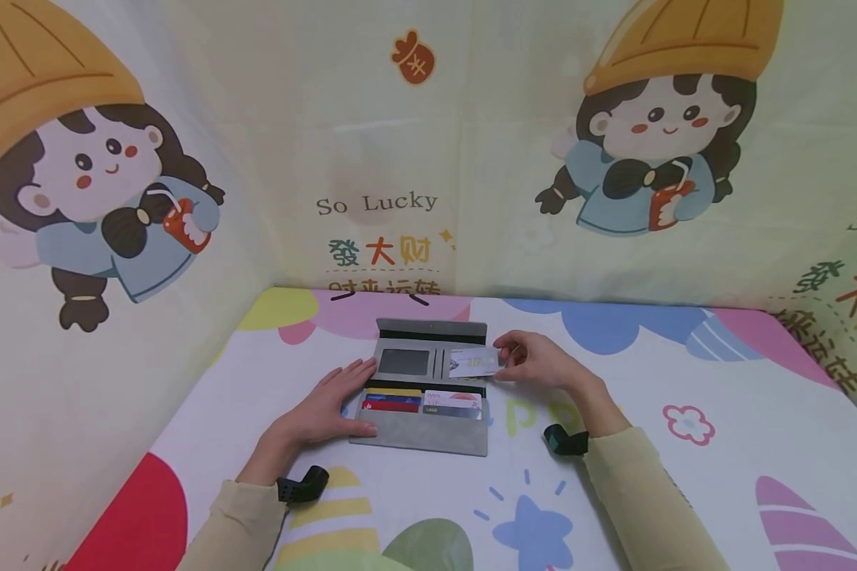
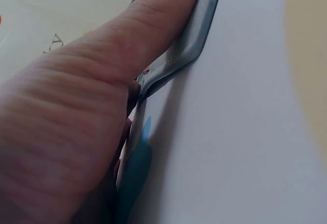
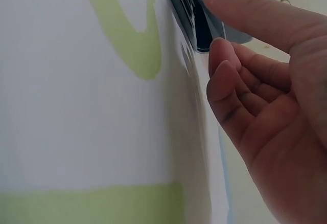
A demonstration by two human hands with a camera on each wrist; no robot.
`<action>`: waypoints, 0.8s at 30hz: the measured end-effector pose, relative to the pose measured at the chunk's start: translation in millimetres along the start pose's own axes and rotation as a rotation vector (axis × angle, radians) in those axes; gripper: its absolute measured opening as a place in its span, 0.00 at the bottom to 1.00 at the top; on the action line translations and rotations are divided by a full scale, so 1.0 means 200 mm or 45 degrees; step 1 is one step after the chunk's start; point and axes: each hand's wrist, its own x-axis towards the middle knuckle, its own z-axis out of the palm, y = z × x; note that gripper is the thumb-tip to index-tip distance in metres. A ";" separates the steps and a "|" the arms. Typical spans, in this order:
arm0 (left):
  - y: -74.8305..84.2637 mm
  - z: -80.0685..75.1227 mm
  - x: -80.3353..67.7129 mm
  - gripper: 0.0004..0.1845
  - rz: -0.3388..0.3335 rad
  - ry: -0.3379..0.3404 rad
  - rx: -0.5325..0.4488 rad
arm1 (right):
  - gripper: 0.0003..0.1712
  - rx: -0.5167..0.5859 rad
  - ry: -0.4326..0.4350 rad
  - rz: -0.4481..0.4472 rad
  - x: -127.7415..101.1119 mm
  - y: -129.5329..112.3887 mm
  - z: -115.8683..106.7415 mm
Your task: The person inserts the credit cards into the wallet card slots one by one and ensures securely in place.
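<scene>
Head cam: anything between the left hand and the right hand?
Yes: the open grey wallet lies between the left hand and right hand; the right pinches a white card at its upper pocket. Seen in head view.

The grey wallet [image 1: 423,396] lies open on the patterned tablecloth [image 1: 685,476]. The left hand [image 1: 328,404] rests flat on its left edge. The right hand [image 1: 536,361] pinches a pale card [image 1: 474,362] at the upper right slot. Coloured cards [image 1: 421,402] fill the lower slots.

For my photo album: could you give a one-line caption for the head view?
Left hand rests flat on an open grey wallet while the right hand pinches a pale card at its upper slots.
</scene>
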 end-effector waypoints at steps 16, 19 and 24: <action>-0.01 0.00 0.01 0.56 0.005 -0.002 0.007 | 0.26 -0.054 0.021 -0.034 0.01 -0.03 0.05; -0.01 0.00 0.01 0.56 0.005 -0.003 0.004 | 0.26 -0.065 0.022 -0.021 0.02 -0.04 0.06; 0.00 0.00 0.01 0.56 0.004 -0.001 -0.003 | 0.26 -0.072 0.030 0.017 0.03 -0.05 0.08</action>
